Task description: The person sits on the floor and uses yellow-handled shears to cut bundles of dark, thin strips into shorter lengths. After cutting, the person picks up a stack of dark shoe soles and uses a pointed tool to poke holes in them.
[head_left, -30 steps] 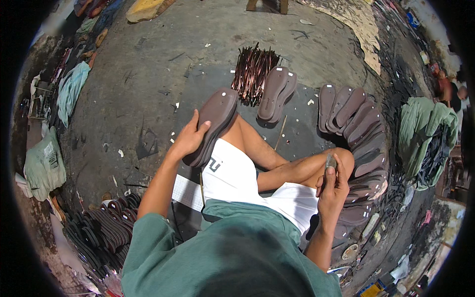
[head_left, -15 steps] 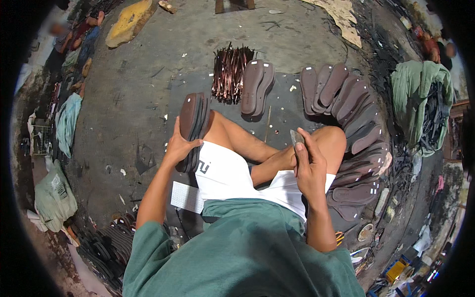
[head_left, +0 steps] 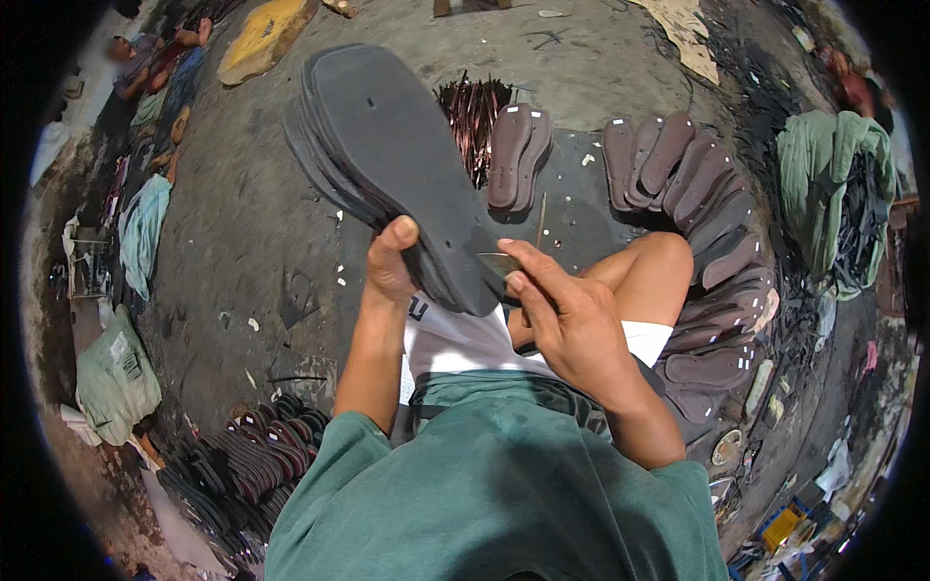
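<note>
A stack of dark flip-flop soles [head_left: 387, 145] is raised in front of me, its top sole showing a plain grey face with small holes. My left hand [head_left: 389, 261] is closed round the stack's left edge, thumb on top. My right hand [head_left: 579, 324] pinches a thin, flat, pointed blade [head_left: 497, 261] whose tip is at the right edge of the soles, near their lower end. I cannot tell whether it touches them. Beyond the stack, a pair of brown soles [head_left: 510, 160] lies beside a bundle of shiny brown strips [head_left: 467, 121], partly hidden by the stack.
Overlapping brown soles [head_left: 699, 189] curve along the floor on my right, past my knee. More piled soles [head_left: 262, 450] lie at lower left. A green cloth [head_left: 812, 184] drapes over dark scraps at right. A yellow block [head_left: 266, 41] sits far left; people sit at both edges.
My left hand has lifted the soles up from beside my left knee and tilted them, grey face showing. My right hand has moved left with the blade to the stack's edge.
</note>
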The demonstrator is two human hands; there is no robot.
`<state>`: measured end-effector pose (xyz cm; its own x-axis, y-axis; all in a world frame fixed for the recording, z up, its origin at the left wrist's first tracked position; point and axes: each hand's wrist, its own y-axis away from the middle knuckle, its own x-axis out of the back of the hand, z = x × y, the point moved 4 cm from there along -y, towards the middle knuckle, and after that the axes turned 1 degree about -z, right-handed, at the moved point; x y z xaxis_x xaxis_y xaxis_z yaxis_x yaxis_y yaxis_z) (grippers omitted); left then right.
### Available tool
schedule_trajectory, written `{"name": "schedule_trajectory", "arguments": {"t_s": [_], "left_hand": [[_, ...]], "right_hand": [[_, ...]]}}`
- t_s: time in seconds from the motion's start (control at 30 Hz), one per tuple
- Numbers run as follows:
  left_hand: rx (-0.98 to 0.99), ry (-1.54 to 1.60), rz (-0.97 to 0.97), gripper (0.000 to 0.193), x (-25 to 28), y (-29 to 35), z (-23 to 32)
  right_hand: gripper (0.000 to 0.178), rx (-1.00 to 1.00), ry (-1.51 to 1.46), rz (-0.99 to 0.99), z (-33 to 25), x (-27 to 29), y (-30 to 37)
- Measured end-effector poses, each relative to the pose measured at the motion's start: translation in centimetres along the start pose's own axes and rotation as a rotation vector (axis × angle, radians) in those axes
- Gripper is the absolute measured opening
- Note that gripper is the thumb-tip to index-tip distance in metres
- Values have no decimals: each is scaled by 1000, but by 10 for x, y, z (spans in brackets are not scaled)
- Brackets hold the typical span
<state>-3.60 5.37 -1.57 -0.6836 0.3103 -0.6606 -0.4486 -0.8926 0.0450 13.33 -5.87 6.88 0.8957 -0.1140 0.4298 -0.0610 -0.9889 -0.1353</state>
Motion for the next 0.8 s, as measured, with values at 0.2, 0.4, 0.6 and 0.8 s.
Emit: {"name": "schedule_trajectory", "arguments": {"t_s": [0.2, 0.4, 0.6, 0.8], "left_hand": [[1, -119, -46, 61, -23, -6, -14], [2, -183, -83, 52, -19, -3, -23], [11, 20, -24, 54, -35, 1, -24], [-22, 31, -103, 60, -46, 2, -16]], "right_hand": [[33, -18, 163, 2, -7, 12, 8], [31, -56, 269, -34, -14, 22, 13], [34, -44, 345, -92, -1, 20, 35], [38, -88, 216, 4, -7, 40, 34]]}}
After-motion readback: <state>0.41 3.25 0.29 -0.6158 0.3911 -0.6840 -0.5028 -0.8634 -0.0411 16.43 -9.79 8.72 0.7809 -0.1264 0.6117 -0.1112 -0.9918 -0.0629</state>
